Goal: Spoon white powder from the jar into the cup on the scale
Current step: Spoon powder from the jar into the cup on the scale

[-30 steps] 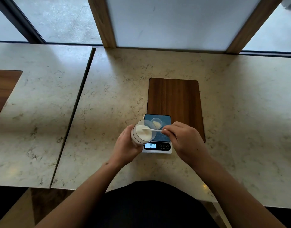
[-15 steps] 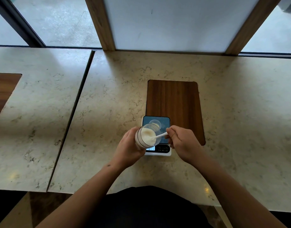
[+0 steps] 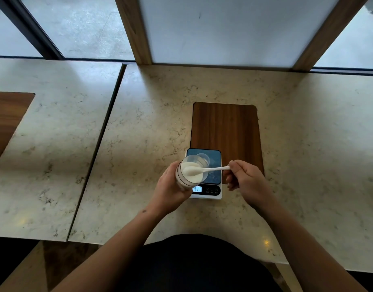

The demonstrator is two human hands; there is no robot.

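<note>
Fingers of the left hand (image 3: 171,189) wrap a tilted clear jar (image 3: 191,172) of white powder, hiding most of the cup (image 3: 204,157) on the scale (image 3: 211,175). Right hand (image 3: 245,180) pinches a white spoon (image 3: 204,170), bowl inside the jar. Open marble counter (image 3: 307,144) lies right.

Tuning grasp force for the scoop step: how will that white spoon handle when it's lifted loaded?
The spoon looks like thin white plastic with a slim handle, so probably light and a bit flexible. The right hand pinches only the handle's far end, so the bowl, now in the jar, may wobble and shed powder.
</note>
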